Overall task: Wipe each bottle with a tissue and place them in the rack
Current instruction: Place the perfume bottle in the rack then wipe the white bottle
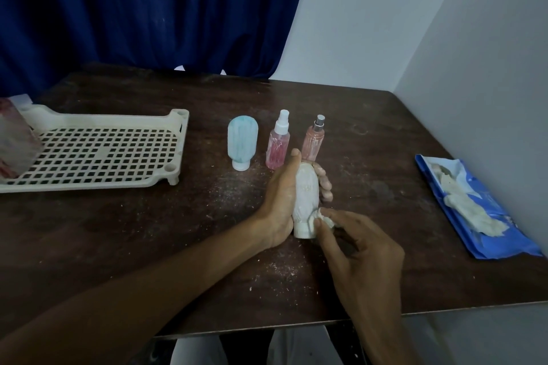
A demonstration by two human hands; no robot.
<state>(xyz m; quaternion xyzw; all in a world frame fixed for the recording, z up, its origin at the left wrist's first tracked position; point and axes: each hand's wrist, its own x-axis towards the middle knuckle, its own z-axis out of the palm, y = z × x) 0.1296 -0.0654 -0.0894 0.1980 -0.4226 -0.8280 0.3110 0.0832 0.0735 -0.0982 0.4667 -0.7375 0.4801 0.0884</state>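
My left hand (281, 201) grips a white bottle (307, 201) lying slanted over the table, cap toward me. My right hand (361, 249) pinches a small white tissue (321, 218) against the bottle near its cap. Behind them stand a blue squeeze bottle (242, 141) on its cap, a pink spray bottle (278, 142) with a white top, and a peach spray bottle (314, 142) with a silver top. The cream perforated rack (89, 154) sits at the left of the table.
A dusty reddish bottle or box (14, 136) rests on the rack's left end. A blue tissue pack (471, 207) with tissues spilling out lies at the table's right edge by the wall. The dark wooden table (148, 231) carries white dust. A blue curtain hangs behind.
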